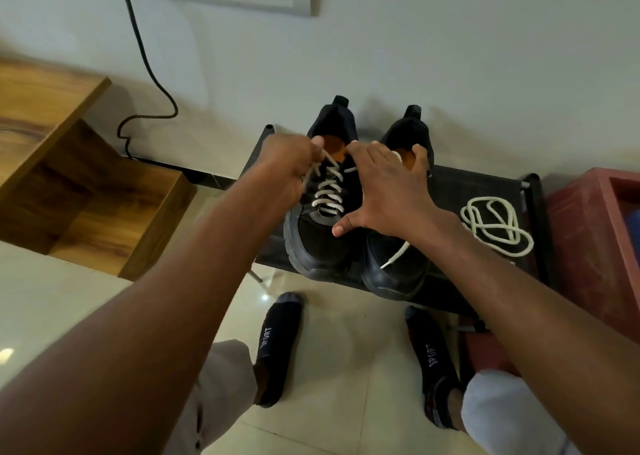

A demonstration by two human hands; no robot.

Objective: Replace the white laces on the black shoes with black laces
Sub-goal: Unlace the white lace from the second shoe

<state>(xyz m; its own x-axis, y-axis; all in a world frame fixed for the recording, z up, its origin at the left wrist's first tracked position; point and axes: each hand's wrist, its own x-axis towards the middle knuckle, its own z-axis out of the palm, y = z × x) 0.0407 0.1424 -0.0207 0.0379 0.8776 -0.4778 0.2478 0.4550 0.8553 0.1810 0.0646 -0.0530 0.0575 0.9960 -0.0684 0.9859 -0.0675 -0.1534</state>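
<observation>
1. Head view: the left hand [287,164] grip pinches the white lace [327,188] of the left shoe [318,243], still laced; no black laces visible.
2. The right hand [388,191] lies flat, grip wide, on the right shoe [398,267].
3. Right of it, a removed lace [495,228], woven cord, lies coiled on the dark table [485,184].

"SPORT" printed in pale letters along the top of each dark sock [273,344], left and right alike
</observation>
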